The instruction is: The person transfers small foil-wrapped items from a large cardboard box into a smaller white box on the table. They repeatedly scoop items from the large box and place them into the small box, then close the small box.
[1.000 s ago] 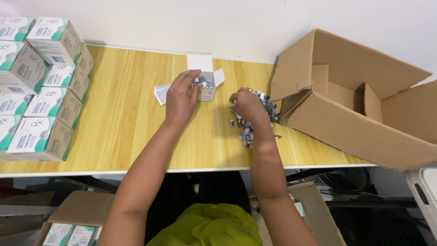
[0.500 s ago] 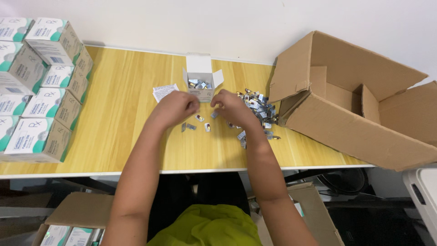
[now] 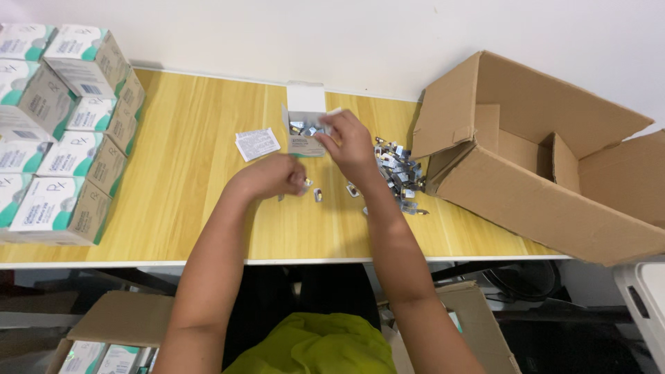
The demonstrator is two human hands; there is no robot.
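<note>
A small open white carton (image 3: 305,125) stands at the middle of the wooden table (image 3: 187,180), with shiny foil packets inside it. My right hand (image 3: 350,142) is at the carton's right edge, fingers pinched over the opening, apparently on a foil packet. My left hand (image 3: 273,175) rests lower on the table, curled around small foil packets, with a few loose ones (image 3: 318,194) lying beside it. A heap of the same silver packets (image 3: 399,173) lies to the right of my right wrist. A folded paper leaflet (image 3: 257,144) lies left of the carton.
Stacked white-and-teal cartons (image 3: 59,131) fill the table's left end. A large open cardboard box (image 3: 547,159) lies on its side at the right. Under the table's front edge sit a brown box with more cartons (image 3: 114,339) and another cardboard box (image 3: 471,318).
My right hand has risen from the loose packets up to the small carton's opening. My left hand stays low on the table over the scattered packets.
</note>
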